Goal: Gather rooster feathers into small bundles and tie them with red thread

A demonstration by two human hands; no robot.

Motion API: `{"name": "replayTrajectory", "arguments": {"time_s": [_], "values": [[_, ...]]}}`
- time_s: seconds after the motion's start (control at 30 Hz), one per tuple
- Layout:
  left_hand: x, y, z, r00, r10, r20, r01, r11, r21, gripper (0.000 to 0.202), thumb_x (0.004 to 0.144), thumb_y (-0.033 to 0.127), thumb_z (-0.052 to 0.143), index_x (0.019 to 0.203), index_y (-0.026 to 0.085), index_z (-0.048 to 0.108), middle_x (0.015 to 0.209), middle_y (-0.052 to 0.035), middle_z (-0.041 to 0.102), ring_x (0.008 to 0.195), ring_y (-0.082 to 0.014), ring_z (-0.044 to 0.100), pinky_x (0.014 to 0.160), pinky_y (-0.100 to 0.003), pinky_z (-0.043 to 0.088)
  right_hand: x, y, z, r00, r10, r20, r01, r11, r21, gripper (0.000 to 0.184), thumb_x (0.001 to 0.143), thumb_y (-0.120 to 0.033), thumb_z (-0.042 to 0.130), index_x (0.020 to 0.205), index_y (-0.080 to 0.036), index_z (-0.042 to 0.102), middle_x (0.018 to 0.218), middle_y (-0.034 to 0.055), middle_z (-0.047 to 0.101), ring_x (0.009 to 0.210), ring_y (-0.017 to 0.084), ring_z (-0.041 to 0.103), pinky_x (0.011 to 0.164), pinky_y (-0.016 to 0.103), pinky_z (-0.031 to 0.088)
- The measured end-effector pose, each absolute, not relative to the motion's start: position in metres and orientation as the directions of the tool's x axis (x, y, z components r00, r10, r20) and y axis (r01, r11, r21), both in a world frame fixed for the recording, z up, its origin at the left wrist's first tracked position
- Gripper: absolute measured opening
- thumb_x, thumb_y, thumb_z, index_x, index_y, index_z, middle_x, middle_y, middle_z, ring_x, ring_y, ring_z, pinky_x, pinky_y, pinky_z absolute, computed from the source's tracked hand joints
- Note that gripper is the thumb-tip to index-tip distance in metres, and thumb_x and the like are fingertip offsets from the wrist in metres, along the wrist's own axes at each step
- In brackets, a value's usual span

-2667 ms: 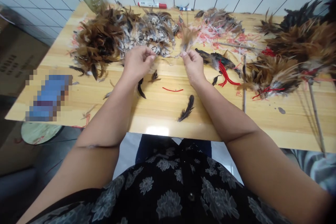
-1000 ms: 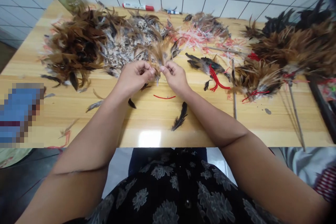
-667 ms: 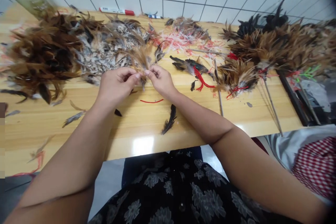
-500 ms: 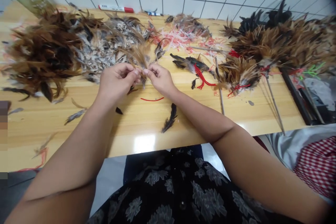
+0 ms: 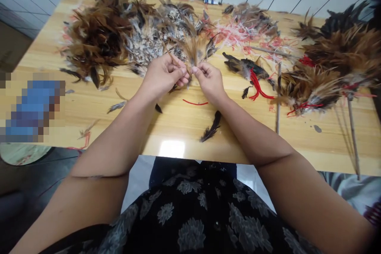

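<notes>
Hands [image 5: 164, 77] [image 5: 210, 82] on a feather tuft [image 5: 193, 52]

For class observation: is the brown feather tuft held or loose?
Held: the feather tuft is pinched by the left hand and right hand.

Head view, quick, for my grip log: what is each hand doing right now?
Left hand: closed, pinching a brown feather tuft at its base.
Right hand: closed, pinching the same tuft.

we find the blue object [image 5: 34, 107] at near left pixelated beyond identification. the base of the feather tuft [image 5: 193, 51] is hidden by the left hand [image 5: 163, 77] and right hand [image 5: 210, 83]. the feather heap [image 5: 342, 53] runs past the right edge. the small item [image 5: 210, 1] at the far edge is too small to read.
</notes>
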State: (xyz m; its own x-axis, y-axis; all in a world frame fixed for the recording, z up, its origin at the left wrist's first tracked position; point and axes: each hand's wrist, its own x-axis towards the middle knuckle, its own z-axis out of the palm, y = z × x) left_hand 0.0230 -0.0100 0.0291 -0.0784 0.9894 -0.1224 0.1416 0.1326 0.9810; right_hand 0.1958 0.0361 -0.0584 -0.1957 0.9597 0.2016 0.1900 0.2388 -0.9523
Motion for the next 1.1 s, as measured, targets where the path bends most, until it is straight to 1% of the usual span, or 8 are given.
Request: {"name": "replayTrajectory", "arguments": {"time_s": [0.1,0.2,0.3,0.4,0.67,0.8,0.93,1.1], "values": [[0.024,-0.012,0.031,-0.062,0.988,-0.14,0.153,0.148,0.977,0.044,0.12,-0.012,0.066,0.092,0.022,0.066,0.08,0.0011,0.082,0.073,-0.0169,0.081,0.075,-0.031,0.066,0.196,0.038,-0.061,-0.204,0.955,0.215,0.214,0.258,-0.942,0.057,0.117,-0.073,0.089,0.091,-0.026,0.068,0.085,-0.0036,0.058,0.087,0.018,0.056,0.087,0.035,0.05],[0.024,-0.014,0.032,-0.065,0.99,-0.128,0.198,0.138,0.97,0.035,0.124,0.001,0.078,0.096,0.021,0.073,0.088,-0.0013,0.086,0.083,-0.021,0.085,0.085,-0.036,0.07,0.196,0.04,-0.064,-0.208,0.95,0.233,0.237,0.28,-0.93,0.055,0.119,-0.072,0.086,0.093,-0.026,0.069,0.088,-0.0024,0.059,0.09,0.019,0.057,0.091,0.036,0.053],[0.02,-0.015,0.032,-0.09,0.994,-0.061,0.274,0.084,0.958,0.026,0.121,0.018,0.093,0.099,0.022,0.08,0.088,-0.001,0.085,0.096,-0.0255,0.086,0.093,-0.039,0.072,0.196,0.04,-0.065,-0.216,0.946,0.242,0.256,0.294,-0.921,0.055,0.119,-0.074,0.085,0.095,-0.026,0.07,0.089,-0.0015,0.059,0.092,0.02,0.059,0.092,0.036,0.055],[0.017,-0.013,0.029,-0.113,0.994,-0.009,0.282,0.041,0.958,0.022,0.115,0.026,0.1,0.104,0.023,0.081,0.088,-0.0012,0.083,0.105,-0.0283,0.088,0.092,-0.038,0.071,0.197,0.039,-0.062,-0.231,0.941,0.246,0.263,0.304,-0.916,0.058,0.119,-0.076,0.084,0.094,-0.025,0.07,0.091,-0.0005,0.061,0.095,0.02,0.062,0.094,0.036,0.056],[0.012,-0.007,0.019,-0.103,0.994,0.048,0.283,-0.017,0.959,0.039,0.11,0.029,0.108,0.103,0.026,0.07,0.091,-0.0005,0.081,0.107,-0.0302,0.089,0.099,-0.044,0.073,0.197,0.04,-0.058,-0.235,0.941,0.244,0.251,0.301,-0.92,0.066,0.115,-0.083,0.085,0.089,-0.025,0.07,0.09,0.0003,0.062,0.096,0.02,0.063,0.095,0.037,0.058],[0.011,-0.006,0.019,-0.069,0.995,0.076,0.336,-0.048,0.941,0.034,0.11,0.012,0.1,0.098,0.025,0.072,0.093,-0.0019,0.081,0.099,-0.0282,0.085,0.099,-0.046,0.071,0.196,0.041,-0.059,-0.238,0.943,0.234,0.241,0.291,-0.926,0.064,0.113,-0.081,0.09,0.089,-0.024,0.072,0.09,0.0005,0.064,0.098,0.02,0.065,0.095,0.036,0.059],[0.011,-0.006,0.021,-0.076,0.993,0.094,0.352,-0.061,0.934,0.037,0.11,-0.002,0.093,0.095,0.024,0.072,0.088,0.0004,0.08,0.088,-0.0233,0.079,0.09,-0.04,0.068,0.196,0.041,-0.06,-0.249,0.942,0.225,0.238,0.285,-0.929,0.061,0.111,-0.078,0.094,0.09,-0.024,0.074,0.091,0.0007,0.066,0.098,0.02,0.065,0.095,0.036,0.058],[0.013,-0.007,0.022,-0.095,0.991,0.094,0.402,-0.048,0.914,0.031,0.115,0.018,0.102,0.104,0.023,0.074,0.09,0.0004,0.079,0.099,-0.0249,0.083,0.095,-0.036,0.069,0.198,0.041,-0.057,-0.297,0.925,0.237,0.21,0.306,-0.929,0.06,0.11,-0.075,0.096,0.088,-0.024,0.073,0.09,0.0005,0.065,0.097,0.02,0.065,0.095,0.037,0.058]]}}
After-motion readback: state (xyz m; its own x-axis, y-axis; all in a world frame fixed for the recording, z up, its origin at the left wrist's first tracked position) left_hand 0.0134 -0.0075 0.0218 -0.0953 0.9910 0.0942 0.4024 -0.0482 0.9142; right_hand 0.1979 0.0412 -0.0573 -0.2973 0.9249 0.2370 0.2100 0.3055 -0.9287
